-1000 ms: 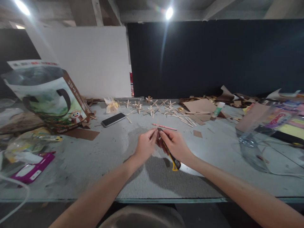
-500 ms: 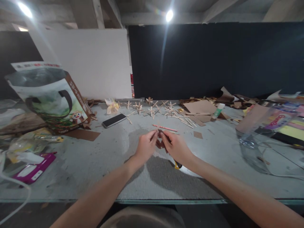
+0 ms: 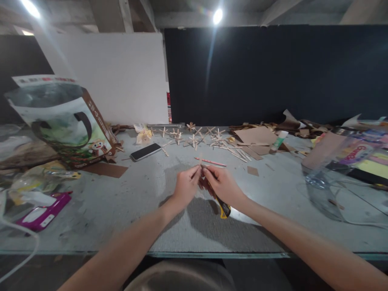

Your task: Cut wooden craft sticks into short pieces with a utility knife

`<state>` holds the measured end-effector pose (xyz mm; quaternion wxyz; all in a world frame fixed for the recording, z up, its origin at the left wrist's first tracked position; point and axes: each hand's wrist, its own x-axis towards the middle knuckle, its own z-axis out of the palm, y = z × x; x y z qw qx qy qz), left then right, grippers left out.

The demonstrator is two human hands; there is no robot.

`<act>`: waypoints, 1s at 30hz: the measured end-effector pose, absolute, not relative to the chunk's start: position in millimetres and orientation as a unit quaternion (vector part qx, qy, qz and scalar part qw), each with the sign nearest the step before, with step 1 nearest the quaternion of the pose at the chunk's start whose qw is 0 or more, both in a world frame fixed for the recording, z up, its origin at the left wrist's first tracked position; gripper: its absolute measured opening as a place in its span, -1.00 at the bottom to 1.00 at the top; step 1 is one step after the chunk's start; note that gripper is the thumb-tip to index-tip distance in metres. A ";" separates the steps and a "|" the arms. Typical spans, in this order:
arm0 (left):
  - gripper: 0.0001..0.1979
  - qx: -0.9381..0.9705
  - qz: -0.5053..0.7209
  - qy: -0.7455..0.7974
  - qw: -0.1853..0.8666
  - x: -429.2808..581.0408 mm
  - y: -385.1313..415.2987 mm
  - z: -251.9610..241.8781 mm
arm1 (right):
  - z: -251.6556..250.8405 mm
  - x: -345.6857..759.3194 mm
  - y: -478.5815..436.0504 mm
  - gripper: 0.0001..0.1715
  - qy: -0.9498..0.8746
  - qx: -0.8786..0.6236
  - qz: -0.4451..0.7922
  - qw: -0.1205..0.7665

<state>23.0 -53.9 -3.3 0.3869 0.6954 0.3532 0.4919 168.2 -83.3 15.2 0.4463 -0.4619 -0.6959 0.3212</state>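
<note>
My right hand (image 3: 226, 184) is closed around a black and yellow utility knife (image 3: 223, 209). Its handle end sticks out below the palm, and the blade end is hidden among the fingers. My left hand (image 3: 187, 186) is pinched against the right fingertips. A small pale sliver (image 3: 200, 161), perhaps a bit of wooden stick, shows above the left fingertips; its full shape is hidden. Just beyond both hands lies a red patterned pencil (image 3: 210, 162). A small brown cardboard square (image 3: 252, 171) rests to their right.
Several crossed wooden sticks (image 3: 194, 140) and loose strips lie at the back. A phone (image 3: 146, 152) and a large printed bag (image 3: 69, 129) are on the left, near a purple tissue pack (image 3: 45, 212). Cardboard sheets (image 3: 254, 136), a glue stick (image 3: 279, 140) and a clear bottle (image 3: 318, 178) stand right.
The right hand has turned slightly, so more of the knife's handle shows below it. The pale sliver now shows above the left fingertips. Both hands stay together in nearly the same place.
</note>
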 end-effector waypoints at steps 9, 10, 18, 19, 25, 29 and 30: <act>-0.43 0.697 0.504 0.364 0.356 23.4 -53.7 -4.5 | 16.6 163.5 -84.1 -0.50 -0.656 -0.437 0.399 0.469; -0.44 0.697 0.504 0.364 0.358 23.5 -53.6 -3.9 | 17.0 163.4 -84.5 -0.50 -0.653 -0.438 0.398 0.472; -0.48 0.650 0.517 0.335 0.446 24.4 -48.6 -1.1 | 19.6 164.2 -88.9 -0.48 -0.639 -0.424 0.421 0.484; -0.48 0.642 0.520 0.331 0.456 24.3 -47.7 -0.9 | 19.5 165.0 -88.4 -0.49 -0.642 -0.427 0.406 0.491; -0.42 0.611 0.521 0.324 0.499 24.1 -47.2 2.8 | 21.7 174.5 -81.7 -0.49 -0.634 -0.462 0.319 0.531; -0.45 0.601 0.519 0.322 0.515 24.6 -49.1 4.6 | 22.7 178.1 -77.3 -0.48 -0.642 -0.477 0.283 0.530; -0.48 0.606 0.514 0.322 0.515 24.7 -49.4 4.4 | 22.5 178.2 -76.4 -0.47 -0.646 -0.479 0.282 0.523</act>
